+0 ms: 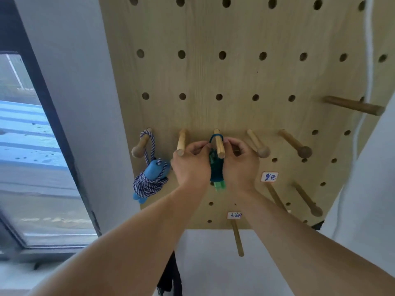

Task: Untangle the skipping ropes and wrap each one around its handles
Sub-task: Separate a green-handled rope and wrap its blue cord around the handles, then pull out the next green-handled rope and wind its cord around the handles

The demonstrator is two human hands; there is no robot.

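Pegboard (235,77) on white wall (70,82), window (25,146) left, wooden pegs (219,146).

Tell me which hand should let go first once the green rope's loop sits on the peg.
Probably the left hand. Both hands pinch the loop over the peg, but the right hand lies beside the hanging green rope bundle and could steady it.

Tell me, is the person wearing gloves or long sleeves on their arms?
No. The left hand and the right hand are bare, with no gloves. Both forearms are bare as far down as the picture shows, so no sleeves are visible. I see no watch or bracelet on the wrists either.
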